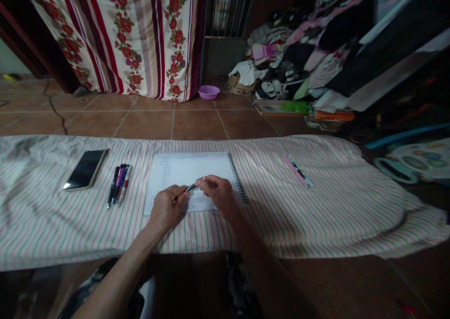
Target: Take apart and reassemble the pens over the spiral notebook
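While brown floor tiles point(197, 124) fill the background and show again along the bottom, a long surface point(316, 220), draped in striped cloth, crosses the middle of the frame from the left edge to the lower right. A flowered curtain point(140, 38) hangs at the upper left, and a heap of clothes point(298, 52) takes up the upper right.

Near the centre of the surface lies an open spiral notebook point(197, 166), its coil along the right side and its page mostly blank, with faint print at the left margin. Left of it a dark-screened phone point(86, 169) lies at a slant.

Both hands are over the notebook's lower half. The left hand point(168, 204) is closed around one end of a dark pen point(190, 188), thumb against fingers; the right hand point(217, 190) pinches the other end with its fingertips. Whether either hand touches the page cannot be told. A bunch of pens point(118, 185) lies between phone and notebook; two slim pens point(297, 171) lie side by side, right of centre.

The step in hand appears to be two-handed handling of the pen; the next move would call for one hand holding it steady while the other shifts its grip.
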Demonstrator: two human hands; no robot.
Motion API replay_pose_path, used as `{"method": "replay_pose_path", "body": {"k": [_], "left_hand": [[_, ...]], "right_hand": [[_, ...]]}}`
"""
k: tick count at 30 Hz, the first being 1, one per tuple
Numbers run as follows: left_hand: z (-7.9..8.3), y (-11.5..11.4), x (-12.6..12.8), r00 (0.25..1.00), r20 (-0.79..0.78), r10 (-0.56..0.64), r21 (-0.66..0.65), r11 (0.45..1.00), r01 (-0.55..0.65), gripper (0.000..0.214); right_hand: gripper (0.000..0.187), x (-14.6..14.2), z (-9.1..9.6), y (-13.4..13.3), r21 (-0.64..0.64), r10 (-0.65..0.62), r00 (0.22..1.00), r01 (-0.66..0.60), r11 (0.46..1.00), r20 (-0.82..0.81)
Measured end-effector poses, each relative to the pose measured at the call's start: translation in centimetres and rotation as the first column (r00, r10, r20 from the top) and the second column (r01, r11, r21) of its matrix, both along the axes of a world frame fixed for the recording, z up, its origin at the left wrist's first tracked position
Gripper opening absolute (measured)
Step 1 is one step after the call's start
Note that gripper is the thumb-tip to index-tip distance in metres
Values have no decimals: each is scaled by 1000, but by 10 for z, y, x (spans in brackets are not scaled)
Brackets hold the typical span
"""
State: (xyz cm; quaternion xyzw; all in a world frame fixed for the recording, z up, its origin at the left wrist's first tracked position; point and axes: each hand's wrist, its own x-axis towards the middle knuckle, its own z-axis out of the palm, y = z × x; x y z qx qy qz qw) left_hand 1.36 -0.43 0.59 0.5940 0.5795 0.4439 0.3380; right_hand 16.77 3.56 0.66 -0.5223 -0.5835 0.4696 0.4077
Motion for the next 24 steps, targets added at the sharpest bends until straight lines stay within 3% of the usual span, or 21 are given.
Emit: {"method": "replay_pose_path", "body": {"k": [6,10,12,15,17,20,24], "left_hand": [[-4,-2,7,998,7,67,57,996,-67,14],[-8,-1,8,993,-101,63,100,994,-52,14],[-10,-1,7,993,-112,21,54,998,-15,12],[-8,-1,7,991,120,-57,-173,982,77,18],[-5,-2,7,938,344,-52,-309,937,165,22],[2,-3,7,849,525,-63,-348,894,281,25],[8,-4,4,800,592,-94,-326,880,345,27]], "right_hand": [[33,-1,-2,-2,34,-84,985,80,996,148],[31,-1,-5,-1,-9,-51,995,52,999,86],[30,0,-5,0,-24,-12,1000,12,1000,22],[31,1,-1,1,-20,57,996,-59,998,-74],[34,3,2,1,-14,89,988,-92,996,-123],[36,5,7,1,-25,133,979,-139,990,-155],[32,6,12,0,-54,134,974,-146,988,-182]]}}
